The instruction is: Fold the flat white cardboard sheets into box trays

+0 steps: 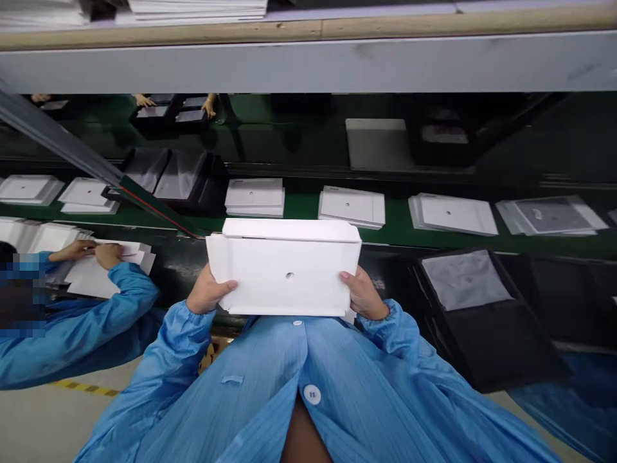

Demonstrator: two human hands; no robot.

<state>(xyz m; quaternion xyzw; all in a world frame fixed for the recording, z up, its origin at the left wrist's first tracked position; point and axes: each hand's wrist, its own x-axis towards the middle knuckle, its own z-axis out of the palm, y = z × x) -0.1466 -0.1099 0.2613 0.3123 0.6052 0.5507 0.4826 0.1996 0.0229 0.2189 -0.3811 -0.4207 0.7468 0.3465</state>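
Observation:
A white folded cardboard box insert (289, 292) with a small round hole in its middle is held level in front of my chest. My left hand (211, 289) grips its left end, thumb lying on top and the other fingers hidden underneath. At the opposite end my right hand (365, 293) holds it the same way. Along the far side of the cardboard a flap stands up. Just beyond it, two white cardboard stacks, one on the left (254, 198) and one on the right (353, 207), rest on the green conveyor belt (302, 193).
More white stacks (453, 215) line the belt. A black tray (496, 341) with a clear-wrapped flat item is at right. On the left, a co-worker's hands (108, 254) handle white cardboard. A slanted metal post (62, 138) and an overhead shelf (308, 67) cross the view.

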